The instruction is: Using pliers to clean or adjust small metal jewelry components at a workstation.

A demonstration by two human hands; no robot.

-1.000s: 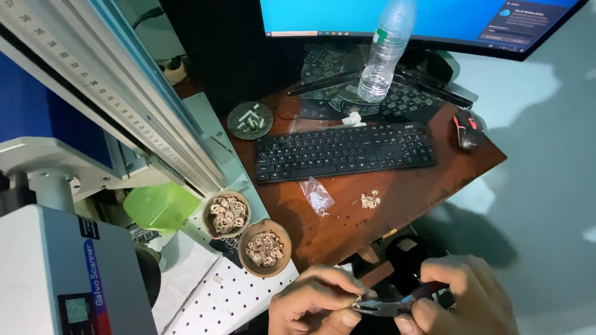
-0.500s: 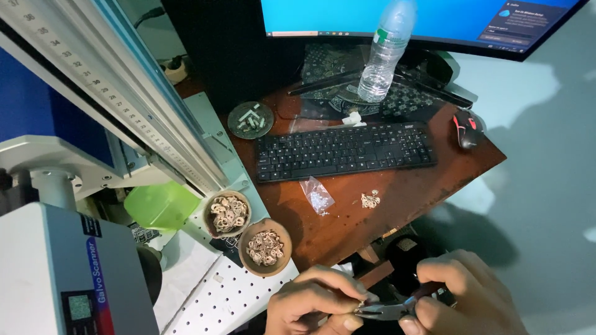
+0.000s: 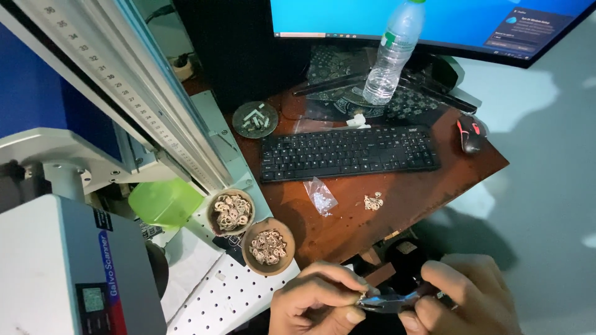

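Note:
My left hand [image 3: 320,304] pinches a tiny metal piece at the bottom of the view, its fingertips meeting the jaws of small pliers [image 3: 388,302]. My right hand [image 3: 462,301] is closed around the pliers' handles. Just left of my hands stand two small brown bowls, one nearer [image 3: 269,246] and one farther [image 3: 230,211], both filled with several small pale ring-shaped pieces. A little heap of the same pieces [image 3: 373,201] and a small clear plastic bag [image 3: 321,197] lie on the brown desk [image 3: 422,186].
A black keyboard [image 3: 347,152], a black and red mouse [image 3: 471,133], a clear water bottle [image 3: 391,53], a dark round dish [image 3: 255,119] and a monitor [image 3: 434,18] are on the desk. A machine with a ruled column [image 3: 124,93], green lens hood [image 3: 164,201] and white perforated plate [image 3: 217,298] fills the left.
My hands have stayed at the bottom edge, with the left fingers shifting slightly at the pliers' jaws. The rest of the scene is unchanged.

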